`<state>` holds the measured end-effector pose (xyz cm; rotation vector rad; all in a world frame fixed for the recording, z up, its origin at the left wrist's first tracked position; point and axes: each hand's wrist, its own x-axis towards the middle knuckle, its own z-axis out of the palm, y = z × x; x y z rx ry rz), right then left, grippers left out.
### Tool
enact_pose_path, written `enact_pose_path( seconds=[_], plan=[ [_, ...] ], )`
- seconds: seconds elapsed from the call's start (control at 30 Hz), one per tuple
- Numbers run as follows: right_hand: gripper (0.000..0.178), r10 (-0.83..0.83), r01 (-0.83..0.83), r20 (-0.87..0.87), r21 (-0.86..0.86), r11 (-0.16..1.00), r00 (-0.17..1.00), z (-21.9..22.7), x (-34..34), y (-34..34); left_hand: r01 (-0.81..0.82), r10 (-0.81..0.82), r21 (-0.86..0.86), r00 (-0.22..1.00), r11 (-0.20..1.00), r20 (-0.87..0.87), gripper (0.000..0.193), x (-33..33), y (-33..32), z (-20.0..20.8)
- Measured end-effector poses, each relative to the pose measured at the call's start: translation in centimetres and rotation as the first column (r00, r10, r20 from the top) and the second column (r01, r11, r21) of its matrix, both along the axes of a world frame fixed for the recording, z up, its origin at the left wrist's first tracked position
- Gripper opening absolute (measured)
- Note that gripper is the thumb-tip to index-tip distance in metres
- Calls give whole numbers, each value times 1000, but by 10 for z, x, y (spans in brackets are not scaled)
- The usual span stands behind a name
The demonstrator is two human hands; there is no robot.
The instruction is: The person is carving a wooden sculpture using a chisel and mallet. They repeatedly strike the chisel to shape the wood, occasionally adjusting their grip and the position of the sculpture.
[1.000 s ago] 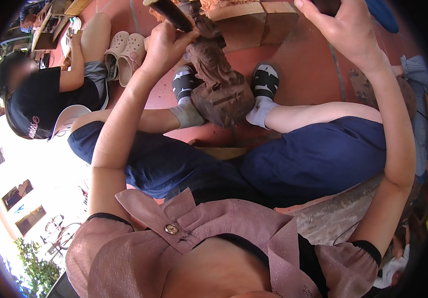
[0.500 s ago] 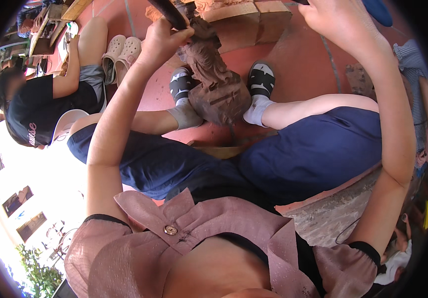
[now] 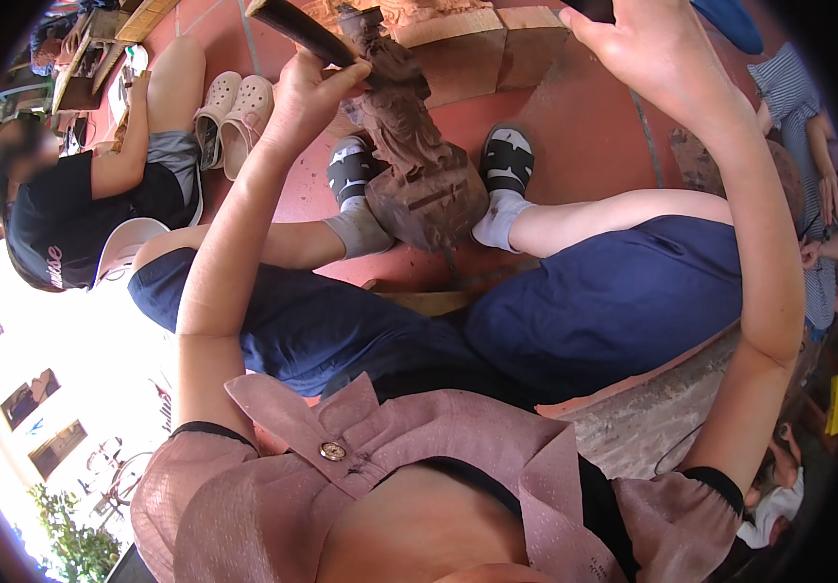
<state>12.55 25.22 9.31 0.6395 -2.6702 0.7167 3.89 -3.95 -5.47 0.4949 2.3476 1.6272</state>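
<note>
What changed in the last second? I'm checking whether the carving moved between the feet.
Little changed. The left hand keeps its grip on the dark tool set against the top of the wooden carving, barely shifted. The right hand stays raised at the upper edge, holding something cut off from view. The carving stays put between the socked feet.

I see a dark brown carved wooden figure (image 3: 417,165) standing slightly tilted on the red floor between the two socked feet, and a dark tapered tool (image 3: 304,31) (a chisel, seemingly) slanted against its head.
</note>
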Motion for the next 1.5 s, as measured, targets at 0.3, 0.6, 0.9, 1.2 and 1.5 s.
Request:
enact_pose_path(
  seconds=[0.3, 0.6, 0.9, 1.2, 1.5],
  plan=[
    [51, -34, 12, -248, -91, 996, 968, -9, -4, 1, -16, 10, -97, 998, 995, -62, 23, 1, 2, 1],
    [56, -88, 99, -52, 290, 952, 995, -6, -1, 10, -62, -125, -448, 918, 892, -377, 22, 9, 19, 14],
    [57, -136, 128, 5, 300, 945, 991, -6, 10, 11, -43, -115, -415, 930, 909, -349, 17, 8, 19, 16],
    [55, 14, 11, -199, 123, 992, 980, -9, 13, 11, 71, -83, -95, 988, 993, -128, 20, 3, -7, 2],
    [56, -117, 137, -131, 154, 979, 984, -6, 14, 2, 26, -53, -215, 992, 976, -117, 19, 5, -4, 6]
  ],
)
